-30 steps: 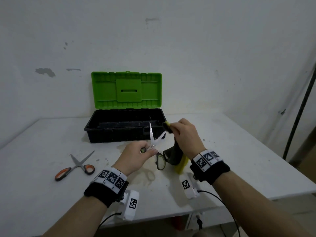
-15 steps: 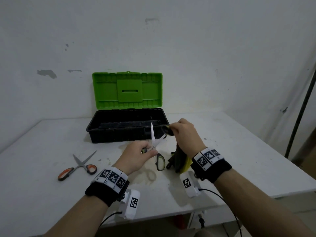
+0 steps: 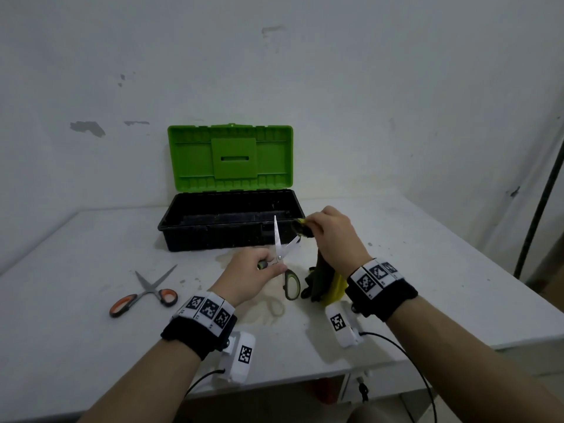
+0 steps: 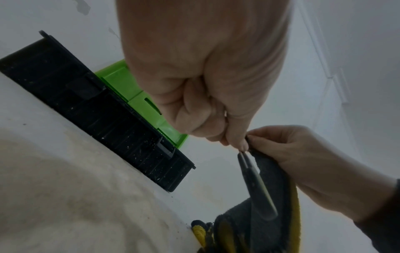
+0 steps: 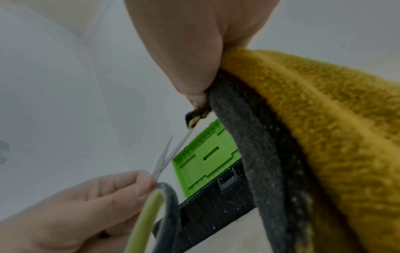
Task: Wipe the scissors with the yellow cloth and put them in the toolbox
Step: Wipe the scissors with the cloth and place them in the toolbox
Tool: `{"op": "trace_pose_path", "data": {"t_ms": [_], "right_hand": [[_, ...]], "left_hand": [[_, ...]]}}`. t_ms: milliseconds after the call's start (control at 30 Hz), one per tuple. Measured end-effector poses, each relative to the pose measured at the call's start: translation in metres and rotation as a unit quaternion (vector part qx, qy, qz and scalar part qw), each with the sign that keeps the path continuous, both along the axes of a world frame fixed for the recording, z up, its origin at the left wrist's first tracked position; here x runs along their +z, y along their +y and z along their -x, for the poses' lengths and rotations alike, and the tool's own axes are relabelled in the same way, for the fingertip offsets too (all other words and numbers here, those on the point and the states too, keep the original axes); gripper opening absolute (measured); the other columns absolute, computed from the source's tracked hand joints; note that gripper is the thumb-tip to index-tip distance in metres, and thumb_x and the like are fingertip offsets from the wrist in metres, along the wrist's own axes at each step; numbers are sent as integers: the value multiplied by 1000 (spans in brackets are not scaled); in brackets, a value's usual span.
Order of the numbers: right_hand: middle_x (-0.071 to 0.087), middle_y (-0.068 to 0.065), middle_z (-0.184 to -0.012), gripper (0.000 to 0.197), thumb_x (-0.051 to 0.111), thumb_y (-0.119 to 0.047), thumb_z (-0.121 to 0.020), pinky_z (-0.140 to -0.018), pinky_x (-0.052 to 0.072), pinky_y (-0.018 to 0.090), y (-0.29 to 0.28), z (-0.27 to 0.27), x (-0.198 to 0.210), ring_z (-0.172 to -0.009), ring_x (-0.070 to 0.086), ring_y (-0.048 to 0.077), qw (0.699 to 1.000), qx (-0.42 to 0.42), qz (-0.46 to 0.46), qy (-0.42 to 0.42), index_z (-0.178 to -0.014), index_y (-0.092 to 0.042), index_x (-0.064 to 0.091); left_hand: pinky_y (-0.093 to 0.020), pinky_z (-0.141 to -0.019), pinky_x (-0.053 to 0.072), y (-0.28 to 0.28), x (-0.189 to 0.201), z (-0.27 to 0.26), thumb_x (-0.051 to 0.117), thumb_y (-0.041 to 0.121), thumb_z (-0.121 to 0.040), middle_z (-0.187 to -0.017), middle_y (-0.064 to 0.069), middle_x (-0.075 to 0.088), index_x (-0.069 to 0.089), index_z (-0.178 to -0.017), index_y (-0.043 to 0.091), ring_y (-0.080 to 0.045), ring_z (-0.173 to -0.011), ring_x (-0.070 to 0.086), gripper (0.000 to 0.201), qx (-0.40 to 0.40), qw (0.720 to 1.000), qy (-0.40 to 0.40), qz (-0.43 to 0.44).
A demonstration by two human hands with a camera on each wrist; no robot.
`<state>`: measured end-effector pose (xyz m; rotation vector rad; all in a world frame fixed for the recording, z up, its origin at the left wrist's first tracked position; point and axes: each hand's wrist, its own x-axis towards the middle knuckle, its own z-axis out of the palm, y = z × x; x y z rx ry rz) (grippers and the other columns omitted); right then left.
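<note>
the scissors [image 3: 282,257], steel blades spread in a v with green-and-black loops, are held above the table [image 3: 76,254] before the open toolbox [image 3: 213,236]. the left hand [image 3: 248,274] pinches them near the pivot, seemingly to steady them, while the right hand [image 3: 334,236] clamps the yellow cloth [image 3: 335,286] onto one blade tip.

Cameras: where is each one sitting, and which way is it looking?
Head: on the person's head, looking forward and down at the table; shows the left hand and the right hand.
Left wrist: on the left wrist, looking along the hand at the scissors it holds.
Right wrist: on the right wrist, looking along the hand at the yellow cloth it pinches.
All three share the open toolbox.
</note>
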<state>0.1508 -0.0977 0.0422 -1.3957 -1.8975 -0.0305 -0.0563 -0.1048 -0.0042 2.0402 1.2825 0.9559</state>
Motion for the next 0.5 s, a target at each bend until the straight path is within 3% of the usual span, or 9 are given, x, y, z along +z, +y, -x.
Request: {"op": "trace_pose_path", "data": {"t_ms": [100,233,333,500], "right_hand": [[57,6,-91,18,56,-17,-97,-73,52,42,-8,12,-2,-78,58,24,998,52,-21,-1,-100,-11,72],[57,6,-94,18,56,-15,-97,-73,53,42,-12,29,-19,-80,59,25,993,102,5,-62,-104,-11,72],[57,7,-93,20,54,-17,-98,-72,53,44,1,25,-17,-79,60,26,996,70,14,-54,-103,-11,72],[55,5,-89,23,51,-17,-98,-72,50,36,17,9,3,-78,57,25,999,-25,30,-8,-98,-12,73]], "left_hand": [[-28,-60,42,3,-4,4,73,38,-88,-69,4,51,60,-77,4,-10,-60,48,38,-2,1000,-21,23],[-24,-60,40,7,-6,9,72,38,-89,-69,6,51,61,-79,6,-7,-59,47,35,-2,1000,-12,14],[-19,-59,38,9,-4,12,73,39,-88,-67,9,51,62,-75,10,-4,-59,46,34,-4,1000,-1,-6],[-29,-63,44,14,-9,14,73,39,-88,-69,4,51,61,-74,9,-10,-62,48,35,-8,1000,-6,22]]}}
